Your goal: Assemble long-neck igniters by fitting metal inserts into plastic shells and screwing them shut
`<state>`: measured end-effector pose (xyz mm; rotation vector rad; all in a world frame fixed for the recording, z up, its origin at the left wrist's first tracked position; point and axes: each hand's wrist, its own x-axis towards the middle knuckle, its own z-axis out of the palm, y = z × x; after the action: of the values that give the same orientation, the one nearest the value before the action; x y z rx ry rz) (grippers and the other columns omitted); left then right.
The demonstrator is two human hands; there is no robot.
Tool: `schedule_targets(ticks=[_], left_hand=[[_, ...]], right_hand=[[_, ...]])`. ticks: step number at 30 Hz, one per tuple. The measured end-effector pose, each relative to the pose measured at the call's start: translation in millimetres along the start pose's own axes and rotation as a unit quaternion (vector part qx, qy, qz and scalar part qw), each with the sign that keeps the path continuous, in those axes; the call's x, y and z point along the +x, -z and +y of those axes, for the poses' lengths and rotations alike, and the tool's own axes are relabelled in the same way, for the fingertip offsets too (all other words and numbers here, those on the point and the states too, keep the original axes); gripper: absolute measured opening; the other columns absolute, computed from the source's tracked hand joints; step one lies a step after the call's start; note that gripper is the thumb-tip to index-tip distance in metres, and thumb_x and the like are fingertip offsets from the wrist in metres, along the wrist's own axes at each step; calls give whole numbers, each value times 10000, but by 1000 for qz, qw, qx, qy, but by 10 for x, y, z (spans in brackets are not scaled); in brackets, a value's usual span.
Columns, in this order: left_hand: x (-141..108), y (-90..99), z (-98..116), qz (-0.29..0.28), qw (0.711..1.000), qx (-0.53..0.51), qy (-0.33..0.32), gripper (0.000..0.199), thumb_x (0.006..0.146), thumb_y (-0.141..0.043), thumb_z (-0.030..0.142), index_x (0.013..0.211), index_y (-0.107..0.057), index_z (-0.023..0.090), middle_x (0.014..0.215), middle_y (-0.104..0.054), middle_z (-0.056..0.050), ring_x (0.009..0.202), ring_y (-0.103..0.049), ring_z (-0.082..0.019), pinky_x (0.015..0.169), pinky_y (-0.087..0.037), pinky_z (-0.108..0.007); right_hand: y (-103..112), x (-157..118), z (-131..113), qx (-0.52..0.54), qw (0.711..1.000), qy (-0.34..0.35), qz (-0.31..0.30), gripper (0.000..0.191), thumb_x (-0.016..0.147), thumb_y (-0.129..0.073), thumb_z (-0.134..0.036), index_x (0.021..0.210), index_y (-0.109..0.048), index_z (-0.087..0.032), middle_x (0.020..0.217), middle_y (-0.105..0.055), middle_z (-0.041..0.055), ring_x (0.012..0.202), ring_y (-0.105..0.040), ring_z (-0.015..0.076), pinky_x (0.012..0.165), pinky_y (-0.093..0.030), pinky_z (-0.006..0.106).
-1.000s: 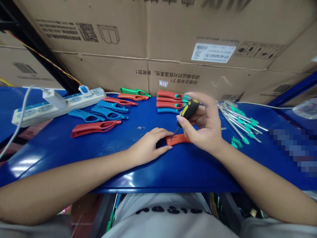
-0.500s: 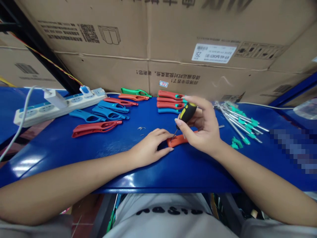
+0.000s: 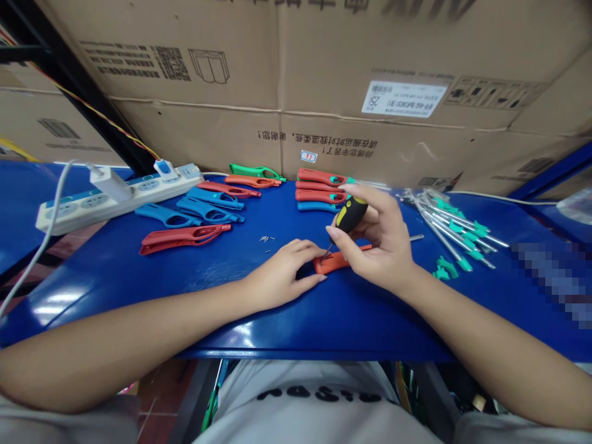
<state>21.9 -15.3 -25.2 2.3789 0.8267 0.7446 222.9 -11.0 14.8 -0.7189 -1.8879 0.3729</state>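
Note:
An orange lighter (image 3: 333, 262) lies flat on the blue table, its metal tip showing to the right of my right hand. My left hand (image 3: 287, 271) grips the lighter's left end between thumb and fingers. A black and yellow screwdriver (image 3: 350, 214) is held upright at a tilt in my right hand (image 3: 382, 243). Its shaft points down at the lighter's left end, where the tip meets the body. Part of the lighter is covered by my right hand. Several small screws (image 3: 266, 238) lie loose beyond my left hand.
Lighter shells (image 3: 185, 237) in red, blue, orange and green lie at the left. Stacked red and blue lighters (image 3: 319, 196) are at the back. Metal tubes with green parts (image 3: 451, 225) lie at the right. A power strip (image 3: 124, 194) stands left, before a cardboard box (image 3: 231, 123).
The whole view has shifted slightly. Both hands keep their hold, and the screwdriver stays at the lighter's left end, with my right-hand fingers only slightly moved on its handle.

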Motion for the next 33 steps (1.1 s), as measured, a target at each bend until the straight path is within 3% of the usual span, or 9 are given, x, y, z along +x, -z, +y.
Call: schedule_targets(ticks=[3,7,12,16,23,30,33], left_hand=[[1,4,5,1,1000,-1,-1,345,927,-677,262,1254,-606,182,1216,-661,-107,1143,-612,-251,1026,-494,-450],[3,7,9,0,1000,-3,-2,338,929,-671,261,1252,-607,186,1224,-660,-109,1151,-611,-257,1035,-491,-453],[5,2,1,1,1000,0,1,328,929,-677,269,1236,-605,178,1207,-659,-108,1147,-607,-252,1032,-494,-439],[5,0,-6,-2,1000,-5,-2,336,926,-684,253,1243,-610,171,1219,-658,-102,1163,-601,-242,1057,-478,-426],[-3,10,-3,-3,1000,-7,-3,340,928,-684,255,1246,-605,164,1232,-658,-111,1175,-598,-244,1048,-484,-437],[-6,-5,-21,4,1000,-2,-3,334,927,-683,278,1244,-609,202,1219,-662,-96,1163,-611,-252,1032,-498,-454],[-9,-10,-29,7,1000,0,-6,341,926,-682,286,1248,-607,201,1219,-662,-101,1171,-608,-257,1036,-495,-464]], right_hand=[[16,6,-1,-4,1000,4,-16,585,919,-670,-264,1433,-408,-360,1293,-612,61,837,-693,177,667,-647,345],[82,48,-42,11,997,-1,-82,585,936,-633,-247,1456,-379,-329,1367,-575,96,975,-684,212,709,-639,348],[159,103,-85,56,988,-25,-144,575,967,-579,-239,1484,-335,-298,1256,-616,102,970,-681,200,708,-623,317],[175,128,-58,55,987,-36,-148,548,985,-570,-279,1475,-326,-300,1234,-631,96,872,-687,168,659,-607,287],[191,148,-48,42,988,-41,-141,529,977,-590,-334,1446,-348,-323,1318,-585,96,947,-687,200,741,-639,346],[195,153,-36,34,988,-28,-145,563,954,-603,-246,1450,-351,-335,1388,-556,94,949,-682,207,684,-632,340],[175,132,-11,22,990,-23,-139,615,935,-614,-229,1472,-336,-345,1390,-566,87,864,-690,200,633,-615,348]])
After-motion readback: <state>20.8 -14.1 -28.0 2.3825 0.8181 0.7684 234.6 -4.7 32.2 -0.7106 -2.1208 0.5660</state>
